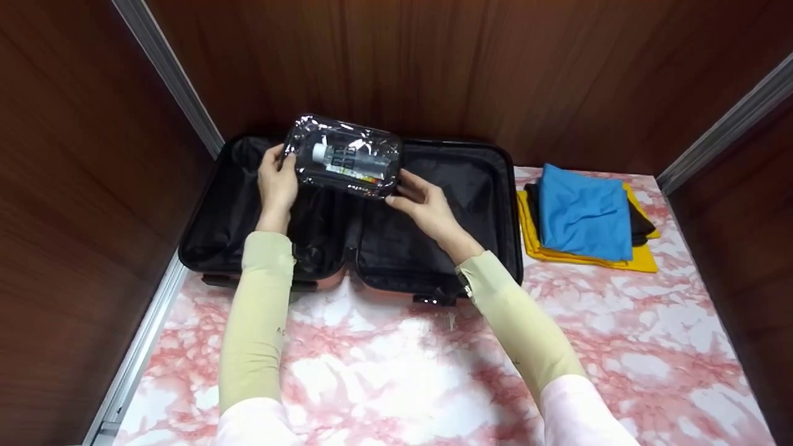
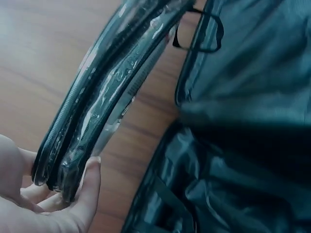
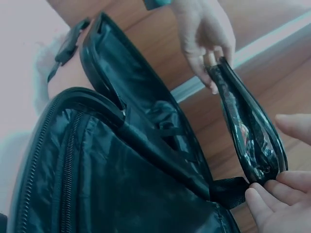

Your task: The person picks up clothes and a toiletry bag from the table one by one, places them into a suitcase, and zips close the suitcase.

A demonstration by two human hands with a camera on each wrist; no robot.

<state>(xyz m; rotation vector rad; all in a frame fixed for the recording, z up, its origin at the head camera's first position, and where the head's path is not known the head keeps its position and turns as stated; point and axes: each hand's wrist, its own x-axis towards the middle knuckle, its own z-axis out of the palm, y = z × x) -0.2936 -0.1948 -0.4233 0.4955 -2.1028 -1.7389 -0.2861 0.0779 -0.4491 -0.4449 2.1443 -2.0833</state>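
Booth (image 1: 80, 186) with wood-grain walls (image 1: 433, 68)

A red-and-white marbled surface (image 1: 384, 371) is carrying an open suitcase (image 1: 396, 248), and a folded cloth stack (image 1: 585, 214) is lying just right of the suitcase.

Over the suitcase (image 1: 396, 248), between left hand (image 1: 277, 184) and right hand (image 1: 432, 207), is the pouch (image 1: 372, 140) (there's a bottle (image 1: 354, 162) in it); the cloths (image 1: 585, 214) lie right of the suitcase, the wall (image 1: 446, 68) behind both.

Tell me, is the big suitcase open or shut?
Open. The suitcase has its two halves spread side by side, and the head view looks right down into both.
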